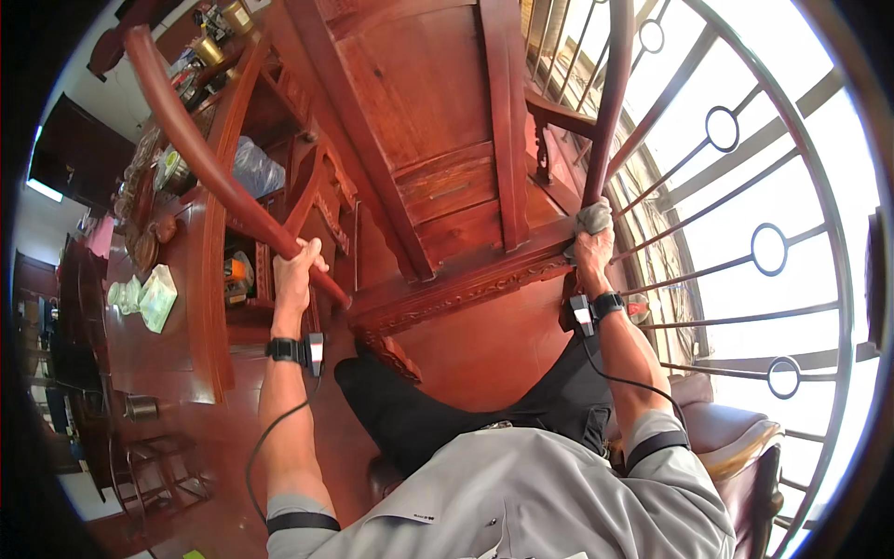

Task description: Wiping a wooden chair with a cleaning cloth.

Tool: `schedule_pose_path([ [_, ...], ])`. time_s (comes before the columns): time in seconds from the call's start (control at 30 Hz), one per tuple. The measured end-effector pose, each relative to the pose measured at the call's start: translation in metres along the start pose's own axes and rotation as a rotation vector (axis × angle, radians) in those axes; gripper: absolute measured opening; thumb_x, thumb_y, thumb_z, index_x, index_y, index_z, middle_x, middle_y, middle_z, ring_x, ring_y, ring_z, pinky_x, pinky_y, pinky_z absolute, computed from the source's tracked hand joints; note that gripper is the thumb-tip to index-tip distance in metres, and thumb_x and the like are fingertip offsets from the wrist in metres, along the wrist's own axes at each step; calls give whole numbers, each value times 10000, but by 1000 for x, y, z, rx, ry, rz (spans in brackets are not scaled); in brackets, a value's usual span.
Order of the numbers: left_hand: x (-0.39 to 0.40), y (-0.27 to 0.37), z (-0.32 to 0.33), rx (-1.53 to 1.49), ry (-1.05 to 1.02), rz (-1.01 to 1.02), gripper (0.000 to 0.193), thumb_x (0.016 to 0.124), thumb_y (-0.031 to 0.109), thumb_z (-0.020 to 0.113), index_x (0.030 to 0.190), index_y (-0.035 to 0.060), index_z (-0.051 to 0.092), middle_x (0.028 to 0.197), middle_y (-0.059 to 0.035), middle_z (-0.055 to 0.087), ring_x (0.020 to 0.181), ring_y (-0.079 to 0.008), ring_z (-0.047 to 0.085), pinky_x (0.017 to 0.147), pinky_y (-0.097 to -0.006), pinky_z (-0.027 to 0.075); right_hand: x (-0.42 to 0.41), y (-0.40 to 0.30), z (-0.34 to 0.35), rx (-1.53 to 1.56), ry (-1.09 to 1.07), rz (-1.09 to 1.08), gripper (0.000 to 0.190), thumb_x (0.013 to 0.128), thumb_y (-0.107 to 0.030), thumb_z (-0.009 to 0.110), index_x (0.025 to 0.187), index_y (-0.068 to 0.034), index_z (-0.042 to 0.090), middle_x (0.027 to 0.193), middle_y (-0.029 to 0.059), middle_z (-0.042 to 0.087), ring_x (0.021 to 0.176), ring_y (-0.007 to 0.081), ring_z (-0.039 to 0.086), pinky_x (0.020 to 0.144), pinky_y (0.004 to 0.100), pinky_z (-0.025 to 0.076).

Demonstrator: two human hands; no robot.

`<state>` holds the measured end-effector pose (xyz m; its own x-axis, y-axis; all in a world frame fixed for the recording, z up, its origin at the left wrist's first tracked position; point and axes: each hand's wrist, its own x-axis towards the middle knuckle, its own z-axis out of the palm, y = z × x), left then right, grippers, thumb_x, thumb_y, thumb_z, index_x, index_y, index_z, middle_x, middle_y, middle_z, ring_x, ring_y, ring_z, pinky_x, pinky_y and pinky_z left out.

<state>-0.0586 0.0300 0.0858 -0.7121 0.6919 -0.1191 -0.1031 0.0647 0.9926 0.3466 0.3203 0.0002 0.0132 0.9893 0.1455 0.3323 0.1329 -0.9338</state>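
A reddish-brown wooden armchair stands before me with its back towards me; its wide back panel (419, 98) rises between two curved posts. My left hand (297, 272) wraps around the lower part of the left post (209, 164), fingers on its inner side. On the other side, my right hand (594, 251) presses a grey cloth (594, 217) around the foot of the right post (614, 91). Below the panel runs a carved seat rail (475, 286), level with both hands. The far side of the seat is hidden by the back panel.
At left stands a wooden desk (209, 293) bearing a tissue pack (159, 299) and ornaments. A metal railing (831, 209) with ring details curves along the bright window at right. Behind my right elbow is a leather-covered seat (726, 419). A wooden stool (164, 468) stands at lower left.
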Motion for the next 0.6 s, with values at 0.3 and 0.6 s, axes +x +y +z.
schedule_pose_path([
  [0.3, -20, 2, 25, 37, 103, 22, 171, 909, 57, 663, 785, 68, 545, 654, -32, 574, 615, -142, 594, 683, -327, 537, 85, 26, 46, -257, -86, -29, 505, 844, -336, 711, 1260, -95, 554, 1115, 155, 673, 1050, 352, 646, 878, 421, 493],
  [0.6, -23, -15, 52, -11, 121, 24, 137, 901, 20, 636, 808, 60, 544, 679, -54, 588, 643, -157, 605, 686, -347, 548, 172, 38, 115, -84, -181, -87, 349, 827, -242, 691, 1125, -80, 608, 974, 163, 684, 990, 362, 647, 849, 429, 488],
])
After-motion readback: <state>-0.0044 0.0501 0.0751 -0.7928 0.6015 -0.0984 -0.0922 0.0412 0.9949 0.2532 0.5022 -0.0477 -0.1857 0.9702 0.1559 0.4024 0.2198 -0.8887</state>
